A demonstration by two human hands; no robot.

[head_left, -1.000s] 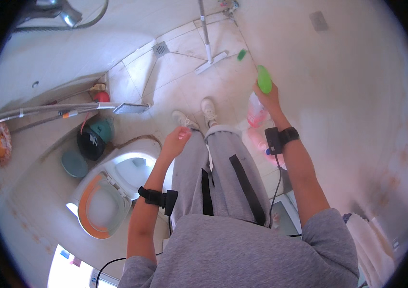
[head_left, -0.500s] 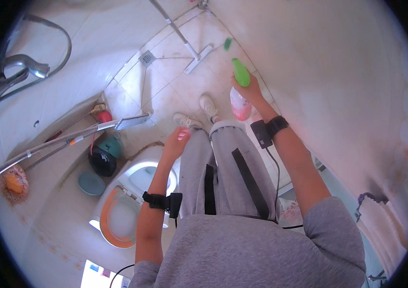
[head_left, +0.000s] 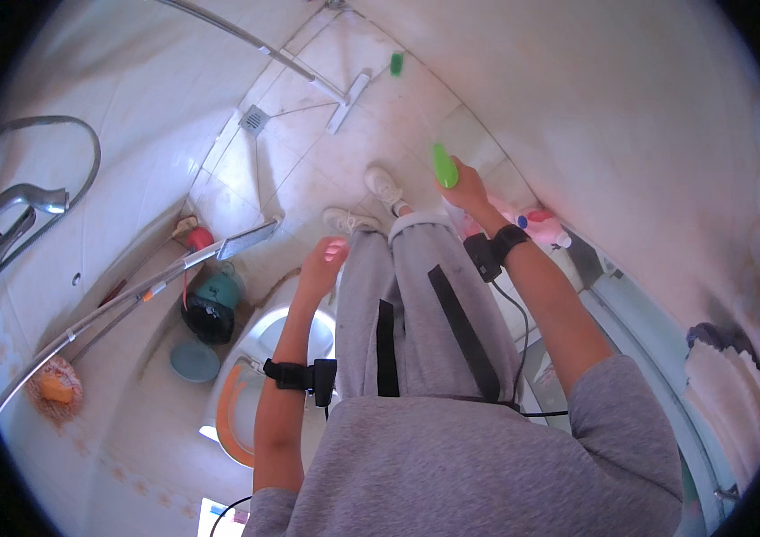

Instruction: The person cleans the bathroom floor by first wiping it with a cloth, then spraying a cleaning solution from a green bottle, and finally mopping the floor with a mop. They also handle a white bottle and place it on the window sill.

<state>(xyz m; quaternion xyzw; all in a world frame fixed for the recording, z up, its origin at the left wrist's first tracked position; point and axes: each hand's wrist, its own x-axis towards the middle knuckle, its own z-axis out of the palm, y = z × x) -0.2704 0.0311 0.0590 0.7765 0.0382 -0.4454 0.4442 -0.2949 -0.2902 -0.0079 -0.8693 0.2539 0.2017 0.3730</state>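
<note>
My right hand (head_left: 468,192) is shut on the green grip (head_left: 444,166) of a long thin-handled tool. Its green head (head_left: 395,63) rests far off on the tiled floor by the wall. My left hand (head_left: 324,261) hangs loose beside my left thigh, holding nothing, just above the toilet (head_left: 250,376). Both wrists wear black bands. I stand in grey trousers and white shoes (head_left: 384,186) on the white floor tiles.
A white squeegee (head_left: 349,89) with a metal pole lies near the floor drain (head_left: 255,118). A teal bin with a black bag (head_left: 212,309), a blue bowl (head_left: 194,360) and a red plunger (head_left: 197,238) stand left of the toilet. Pink bottles (head_left: 543,225) sit by the right wall. A tap (head_left: 13,215) is at the left.
The view has swung, so the floor and tap sit elsewhere in the picture. My right hand still holds the green grip, and the tool's head now lies farther away. The left hand stays by my thigh.
</note>
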